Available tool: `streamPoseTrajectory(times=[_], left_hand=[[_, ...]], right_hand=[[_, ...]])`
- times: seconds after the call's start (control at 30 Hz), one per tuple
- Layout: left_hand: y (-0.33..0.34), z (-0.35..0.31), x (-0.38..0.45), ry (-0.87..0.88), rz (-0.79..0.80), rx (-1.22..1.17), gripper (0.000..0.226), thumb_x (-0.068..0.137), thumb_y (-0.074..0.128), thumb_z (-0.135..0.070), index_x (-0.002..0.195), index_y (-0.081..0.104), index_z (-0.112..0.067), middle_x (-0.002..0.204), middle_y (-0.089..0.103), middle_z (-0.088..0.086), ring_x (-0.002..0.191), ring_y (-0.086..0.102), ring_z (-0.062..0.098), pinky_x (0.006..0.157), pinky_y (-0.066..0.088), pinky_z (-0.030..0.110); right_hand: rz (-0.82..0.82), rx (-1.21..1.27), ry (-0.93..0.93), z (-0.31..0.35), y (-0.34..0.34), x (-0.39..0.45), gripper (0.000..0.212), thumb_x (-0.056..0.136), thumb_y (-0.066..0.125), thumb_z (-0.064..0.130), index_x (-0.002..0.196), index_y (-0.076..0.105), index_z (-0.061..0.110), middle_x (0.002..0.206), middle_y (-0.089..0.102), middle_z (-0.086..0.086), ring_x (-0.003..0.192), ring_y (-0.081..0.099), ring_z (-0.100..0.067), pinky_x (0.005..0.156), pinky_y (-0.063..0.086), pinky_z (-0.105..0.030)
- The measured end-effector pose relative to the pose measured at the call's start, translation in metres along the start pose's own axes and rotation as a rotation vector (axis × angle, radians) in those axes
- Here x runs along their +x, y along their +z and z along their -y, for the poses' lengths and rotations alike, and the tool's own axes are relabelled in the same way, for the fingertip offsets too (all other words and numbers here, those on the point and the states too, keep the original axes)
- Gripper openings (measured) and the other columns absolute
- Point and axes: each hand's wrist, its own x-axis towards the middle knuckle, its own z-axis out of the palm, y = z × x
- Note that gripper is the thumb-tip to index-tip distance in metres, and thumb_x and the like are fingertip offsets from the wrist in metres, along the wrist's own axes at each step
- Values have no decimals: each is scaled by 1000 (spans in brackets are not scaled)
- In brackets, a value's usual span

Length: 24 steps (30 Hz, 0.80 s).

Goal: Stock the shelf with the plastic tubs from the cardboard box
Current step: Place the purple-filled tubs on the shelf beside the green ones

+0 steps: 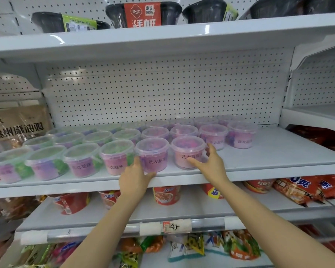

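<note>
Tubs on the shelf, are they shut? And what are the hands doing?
Plastic tubs: upright in rows, lids on.
Left hand: touching a purple tub, fingers straight.
Right hand: fingers round the pink tub.
Shelf: right part bare.

We reach both bare arms up from the bottom of the frame toward its centre. Our left hand (134,178) sits just left of centre, back toward us, its fingers (138,163) extended and touching what is in front of it. Our right hand (211,161), slightly higher and just right of centre, is spread wide, thumb pointing left, fingers (209,149) curving round the far side.
</note>
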Motion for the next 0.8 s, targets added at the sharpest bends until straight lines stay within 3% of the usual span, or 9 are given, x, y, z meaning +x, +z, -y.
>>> streamPoseTrajectory(times=[0.1,0.17,0.27,0.33,0.47,0.63,0.8], left_hand=[[-22,4,-19,159,-168,122,61,69,79,-48,113,59,-11,79,70,10,72,67,33,51,39,31],[-34,6,-19,270,-248,120,70,62,85,-45,117,61,-10,88,72,9,79,69,32,52,47,33],[-44,-4,-1,462,-271,76,87,55,89,-45,126,59,-6,120,67,14,109,64,33,82,54,44],[-48,-15,15,576,-210,70,96,54,88,-48,133,55,-4,134,59,15,124,55,33,101,45,46],[-47,-33,40,736,-52,60,107,55,82,-59,142,45,-10,145,48,10,133,42,30,113,30,42],[-39,-26,48,960,81,-67,105,64,74,-62,150,29,-20,153,31,0,139,29,22,115,25,34],[-24,7,45,1159,137,-142,99,60,77,-57,143,39,-21,143,43,2,128,43,26,105,40,39]], right_hand=[[-80,-134,-89,3,-14,-13,96,73,73,56,148,29,15,148,40,-3,135,38,-21,108,38,-39],[-94,-226,-157,8,-24,-19,91,76,72,52,148,28,16,148,39,-3,135,37,-20,107,36,-36],[-106,-350,-209,16,-42,-29,89,79,70,49,149,26,15,150,36,-4,137,32,-21,108,31,-33],[-110,-438,-204,22,-54,-36,90,80,69,49,149,24,14,152,33,-5,139,29,-21,112,27,-33],[-153,-655,-204,36,-78,-51,89,79,67,53,148,27,14,150,35,-6,137,31,-23,115,26,-36],[-274,-915,-195,58,-89,-90,80,76,66,56,138,43,11,135,50,-10,123,45,-31,106,37,-40],[-411,-1026,-37,82,-53,-160,74,77,66,50,135,47,9,128,55,-9,119,50,-29,102,41,-41]])
